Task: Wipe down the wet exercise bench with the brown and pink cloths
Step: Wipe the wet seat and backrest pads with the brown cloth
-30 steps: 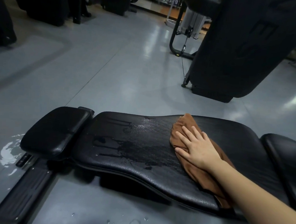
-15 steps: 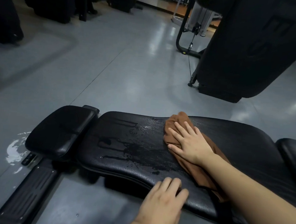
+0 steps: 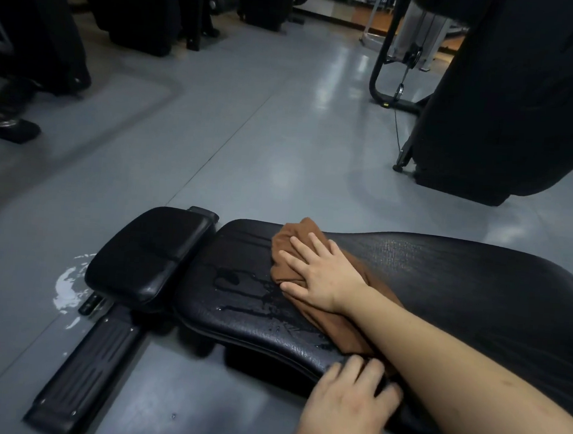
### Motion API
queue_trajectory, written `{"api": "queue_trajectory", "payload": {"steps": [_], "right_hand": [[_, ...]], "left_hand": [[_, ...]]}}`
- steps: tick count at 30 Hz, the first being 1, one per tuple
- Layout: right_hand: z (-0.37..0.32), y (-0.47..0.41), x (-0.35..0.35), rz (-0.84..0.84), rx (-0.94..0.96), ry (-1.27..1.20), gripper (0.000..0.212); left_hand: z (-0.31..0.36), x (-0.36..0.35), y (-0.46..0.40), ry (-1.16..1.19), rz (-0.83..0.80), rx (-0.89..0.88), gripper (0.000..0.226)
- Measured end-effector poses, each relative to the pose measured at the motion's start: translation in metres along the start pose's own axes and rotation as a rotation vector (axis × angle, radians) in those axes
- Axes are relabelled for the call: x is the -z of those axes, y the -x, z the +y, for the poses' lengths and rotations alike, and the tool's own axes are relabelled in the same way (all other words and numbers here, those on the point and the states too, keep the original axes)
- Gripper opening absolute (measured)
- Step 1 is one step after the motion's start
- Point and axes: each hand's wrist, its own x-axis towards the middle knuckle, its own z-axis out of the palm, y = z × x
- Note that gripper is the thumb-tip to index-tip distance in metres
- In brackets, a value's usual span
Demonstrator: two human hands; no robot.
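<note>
Your right hand has slid the crumpled brown cloth leftward across the wet black padded bench, while your left hand came up onto its near edge.

Crumpled brown cloth lies across the wet black bench.
</note>
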Motion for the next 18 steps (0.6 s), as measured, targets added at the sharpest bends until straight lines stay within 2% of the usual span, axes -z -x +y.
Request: {"api": "queue_trajectory", "payload": {"steps": [8, 13, 15, 18], "right_hand": [[0.041, 0.042, -0.006, 0.039, -0.046, 0.037, 0.088], [0.073, 0.086, -0.013, 0.020, -0.131, 0.076, 0.097], [0.075, 0.092, -0.012, 0.012, -0.149, 0.067, 0.100], [0.072, 0.087, -0.010, -0.012, -0.167, 0.062, 0.101]], "left_hand": [[0.002, 0.004, 0.001, -0.045, -0.001, -0.014, 0.042], [-0.002, 0.000, 0.006, -0.031, 0.073, 0.007, 0.023], [-0.012, 0.000, 0.006, -0.022, 0.098, 0.059, 0.014], [-0.038, -0.001, -0.001, 0.125, 0.113, 0.208, 0.008]]}}
